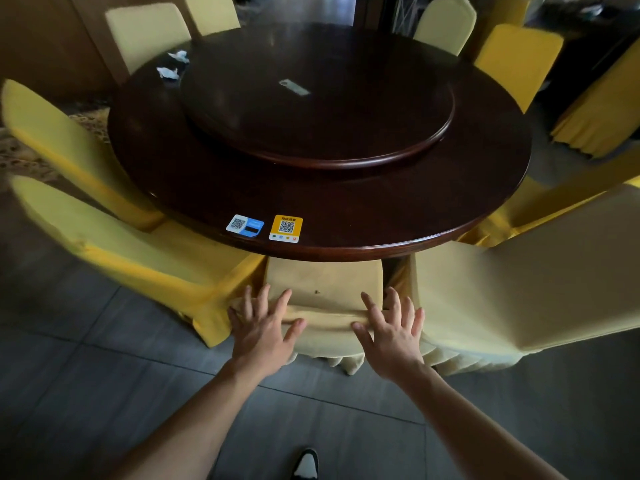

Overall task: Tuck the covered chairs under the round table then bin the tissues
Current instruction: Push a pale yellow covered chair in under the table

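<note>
A dark round wooden table [363,220] with a raised turntable [311,116] fills the middle. Directly in front of me a yellow-covered chair [322,282] sits with its seat under the table edge. My left hand [261,327] and my right hand [391,334] hover at the top of its backrest, fingers spread, holding nothing. Two crumpled white tissues [168,72] [180,56] lie on the table's far left rim.
More yellow-covered chairs ring the table: one at near left [138,258], one at left [62,140], a large one at near right [519,289], others at the back. Two QR stickers [265,228] sit at the near table edge. Grey tiled floor [86,393] lies below.
</note>
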